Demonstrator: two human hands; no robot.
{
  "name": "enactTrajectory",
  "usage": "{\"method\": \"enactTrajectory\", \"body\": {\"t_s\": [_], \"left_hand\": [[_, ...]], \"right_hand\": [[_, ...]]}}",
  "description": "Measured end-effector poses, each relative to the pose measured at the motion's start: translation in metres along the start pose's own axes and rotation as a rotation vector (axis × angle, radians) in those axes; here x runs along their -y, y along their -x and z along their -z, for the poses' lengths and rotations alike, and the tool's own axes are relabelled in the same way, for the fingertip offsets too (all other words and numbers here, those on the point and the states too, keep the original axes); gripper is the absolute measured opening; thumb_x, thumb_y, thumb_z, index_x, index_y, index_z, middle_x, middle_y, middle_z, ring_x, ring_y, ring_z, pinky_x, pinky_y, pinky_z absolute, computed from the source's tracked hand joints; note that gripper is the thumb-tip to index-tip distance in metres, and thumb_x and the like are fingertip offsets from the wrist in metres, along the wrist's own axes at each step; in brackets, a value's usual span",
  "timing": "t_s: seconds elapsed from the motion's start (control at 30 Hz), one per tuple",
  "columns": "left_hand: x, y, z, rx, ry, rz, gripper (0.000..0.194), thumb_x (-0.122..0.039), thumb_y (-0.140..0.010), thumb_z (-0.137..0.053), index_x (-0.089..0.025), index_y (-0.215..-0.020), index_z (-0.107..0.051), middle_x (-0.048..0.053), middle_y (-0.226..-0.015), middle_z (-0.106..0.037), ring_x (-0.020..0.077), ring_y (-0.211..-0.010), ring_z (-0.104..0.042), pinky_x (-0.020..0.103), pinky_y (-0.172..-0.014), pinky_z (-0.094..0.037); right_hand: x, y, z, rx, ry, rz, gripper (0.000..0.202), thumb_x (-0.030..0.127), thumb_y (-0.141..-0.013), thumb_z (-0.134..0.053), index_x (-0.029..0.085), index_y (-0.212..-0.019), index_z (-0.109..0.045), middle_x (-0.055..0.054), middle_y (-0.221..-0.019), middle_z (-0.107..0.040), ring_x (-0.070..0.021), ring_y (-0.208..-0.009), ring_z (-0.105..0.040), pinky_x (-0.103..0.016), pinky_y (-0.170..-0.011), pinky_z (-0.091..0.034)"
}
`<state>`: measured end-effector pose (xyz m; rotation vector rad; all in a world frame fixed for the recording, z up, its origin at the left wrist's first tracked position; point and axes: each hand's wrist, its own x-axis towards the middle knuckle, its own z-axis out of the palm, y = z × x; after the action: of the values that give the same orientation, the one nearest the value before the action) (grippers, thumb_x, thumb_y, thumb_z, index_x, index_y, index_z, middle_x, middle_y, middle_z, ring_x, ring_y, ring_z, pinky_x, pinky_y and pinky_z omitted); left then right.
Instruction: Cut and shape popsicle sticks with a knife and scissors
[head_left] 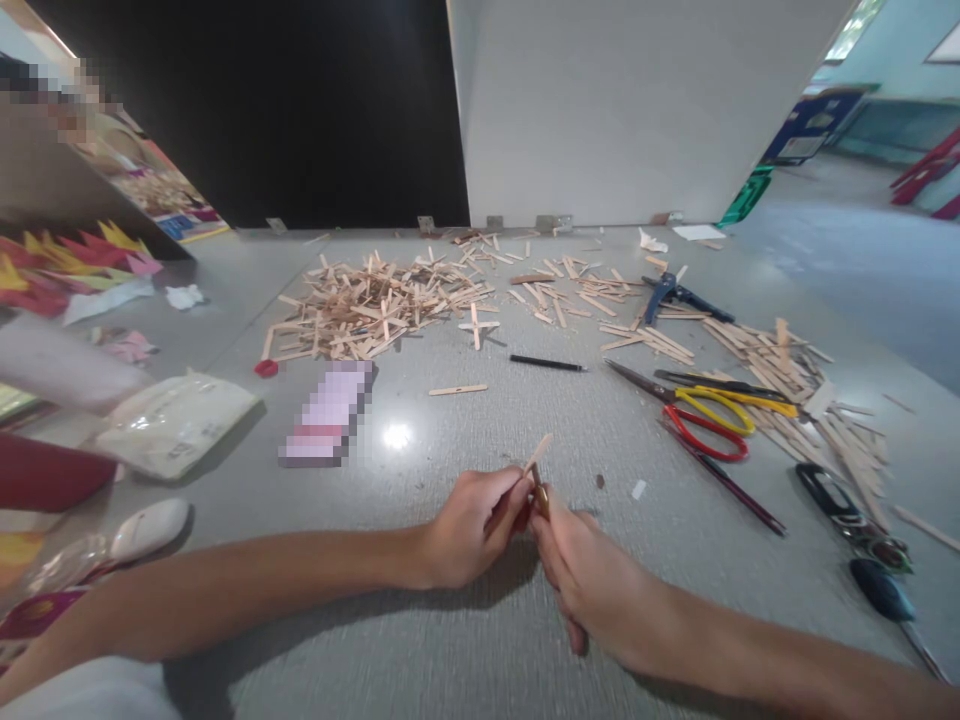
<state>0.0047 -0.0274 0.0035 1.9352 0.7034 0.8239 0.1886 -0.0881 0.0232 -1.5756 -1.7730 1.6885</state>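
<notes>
Near the front middle of the table, both my hands meet over a small wooden craft stick [540,451]. My left hand [472,525] pinches this stick, its pale end pointing up and away. Closed round a small tool with a brass-coloured part [543,498] is my right hand [589,565], the tool touching or very near the stick. Fingers hide most of the tool, so its kind is unclear. Beyond them lie a single stick [457,390], a black pencil-like rod [548,363] and a little cross of sticks [477,325].
A heap of wooden sticks [375,305] spreads at the back. To the right are dark blue pliers [664,300], scissors with red and yellow handles [709,425], a dark pencil [739,490] and keys [885,550]. A blurred pink pack [330,412] and plastic bag [180,415] lie left.
</notes>
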Motion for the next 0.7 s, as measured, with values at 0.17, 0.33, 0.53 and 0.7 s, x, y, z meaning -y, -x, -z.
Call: {"method": "enactTrajectory", "body": {"t_s": [0.17,0.33,0.53,0.7], "left_hand": [[0.000,-0.003,0.001,0.005,-0.033,0.018,0.040,-0.037,-0.116,-0.037,-0.022,-0.082,-0.052,-0.004,-0.067,-0.056,0.0107,-0.056,-0.049,0.022,-0.059,-0.041],[0.001,-0.004,0.002,0.009,-0.064,0.061,0.039,-0.033,-0.113,-0.038,-0.023,-0.077,-0.045,-0.007,-0.063,-0.045,0.0111,-0.056,-0.044,0.023,-0.058,-0.036],[0.000,-0.006,0.002,0.058,-0.054,0.079,0.039,-0.035,-0.112,-0.038,-0.024,-0.074,-0.040,-0.007,-0.062,-0.038,0.0107,-0.053,-0.038,0.023,-0.056,-0.032],[-0.001,-0.007,0.003,0.049,-0.051,0.099,0.041,-0.039,-0.111,-0.038,-0.024,-0.073,-0.038,-0.008,-0.062,-0.034,0.0109,-0.055,-0.034,0.024,-0.057,-0.030]], "right_hand": [[0.025,0.013,0.028,-0.013,0.008,-0.038,0.029,0.039,-0.117,-0.036,0.024,-0.098,-0.052,0.006,-0.073,-0.049,-0.0093,-0.041,-0.049,-0.021,-0.037,-0.043],[0.042,0.024,0.061,-0.168,0.205,0.047,0.032,0.036,-0.111,-0.052,0.024,-0.081,-0.055,0.002,-0.071,-0.055,-0.0142,-0.062,-0.054,-0.026,-0.055,-0.040],[0.047,0.031,0.090,0.040,-0.029,-0.179,0.039,0.042,-0.116,-0.039,0.023,-0.087,-0.057,0.005,-0.069,-0.050,-0.0091,-0.048,-0.039,-0.020,-0.040,-0.032],[0.029,0.021,0.061,0.054,-0.071,-0.161,0.032,0.037,-0.116,-0.027,0.027,-0.101,-0.053,0.008,-0.070,-0.043,-0.0102,-0.041,-0.032,-0.023,-0.038,-0.035]]}}
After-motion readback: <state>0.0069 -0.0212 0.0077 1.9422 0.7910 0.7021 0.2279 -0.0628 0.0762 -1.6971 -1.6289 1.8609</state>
